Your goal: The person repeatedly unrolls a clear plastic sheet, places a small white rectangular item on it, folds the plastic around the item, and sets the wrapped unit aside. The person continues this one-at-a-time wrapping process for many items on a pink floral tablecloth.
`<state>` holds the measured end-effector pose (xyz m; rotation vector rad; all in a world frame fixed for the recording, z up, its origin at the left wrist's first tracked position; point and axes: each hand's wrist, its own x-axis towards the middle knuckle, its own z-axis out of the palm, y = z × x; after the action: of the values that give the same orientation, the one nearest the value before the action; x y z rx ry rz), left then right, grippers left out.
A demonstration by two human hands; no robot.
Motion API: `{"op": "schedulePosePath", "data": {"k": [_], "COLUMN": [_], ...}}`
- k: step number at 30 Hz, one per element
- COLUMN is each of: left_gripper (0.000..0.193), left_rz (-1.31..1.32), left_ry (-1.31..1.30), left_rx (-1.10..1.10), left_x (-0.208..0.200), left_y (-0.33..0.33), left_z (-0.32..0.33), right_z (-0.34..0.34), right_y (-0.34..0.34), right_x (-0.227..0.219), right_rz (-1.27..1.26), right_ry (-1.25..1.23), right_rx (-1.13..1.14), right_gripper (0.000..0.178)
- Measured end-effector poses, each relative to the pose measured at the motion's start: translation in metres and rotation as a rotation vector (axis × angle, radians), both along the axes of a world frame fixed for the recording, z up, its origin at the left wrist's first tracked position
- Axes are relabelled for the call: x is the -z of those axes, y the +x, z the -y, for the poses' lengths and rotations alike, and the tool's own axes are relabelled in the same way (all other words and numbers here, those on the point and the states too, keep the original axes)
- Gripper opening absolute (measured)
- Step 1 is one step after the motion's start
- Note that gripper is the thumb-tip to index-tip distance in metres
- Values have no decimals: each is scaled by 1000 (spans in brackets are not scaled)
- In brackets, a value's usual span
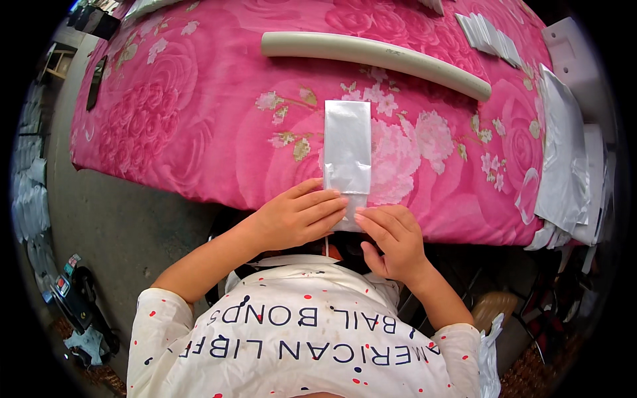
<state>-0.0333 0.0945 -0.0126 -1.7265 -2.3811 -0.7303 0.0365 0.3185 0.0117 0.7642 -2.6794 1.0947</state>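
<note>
A folded white plastic bag or sheet [348,142] lies lengthwise on the pink flowered cloth, its near end at the table's front edge. My left hand [298,215] rests flat across its lower left part, fingers stretched out side by side, thumb hidden. At the lower right edge, the fingertips of my right hand [396,242] touch the plastic. The right fingers are bent and the thumb stands apart, with nothing gripped between them. Both hands partly cover the near end of the plastic.
A long cream tube [371,53] lies across the table beyond the plastic. Folded white pieces [489,38] sit at the far right, near a stack of white plastic sheets [564,159]. A dark flat object [97,83] lies at the table's left edge.
</note>
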Motion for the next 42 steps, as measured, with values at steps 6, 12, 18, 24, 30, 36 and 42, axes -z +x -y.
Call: {"op": "schedulePosePath", "data": {"k": [6, 12, 18, 24, 30, 36, 42], "left_gripper": [24, 27, 39, 38, 43, 37, 31], "left_rz": [-98, -315, -176, 51, 15, -44, 31], "left_ry": [-47, -151, 52, 58, -19, -21, 87], "left_rx": [158, -154, -563, -92, -26, 41, 99], "left_x": [-7, -47, -52, -16, -1, -1, -3], "left_y": [-22, -79, -59, 7, 6, 3, 9], "left_z": [22, 65, 61, -5, -22, -20, -20], "right_z": [-2, 9, 19, 11, -8, -24, -27], "right_y": [-92, -101, -31, -9, -16, -43, -29], "right_x": [-8, -3, -38, -37, -29, -15, -10], "right_rz": [-211, -128, 219, 554, 79, -45, 37], "right_ry": [236, 421, 451, 89, 159, 365, 259], "right_rx": [-166, 23, 517, 503, 160, -130, -138], "right_gripper": [43, 57, 59, 46, 40, 40, 39]}}
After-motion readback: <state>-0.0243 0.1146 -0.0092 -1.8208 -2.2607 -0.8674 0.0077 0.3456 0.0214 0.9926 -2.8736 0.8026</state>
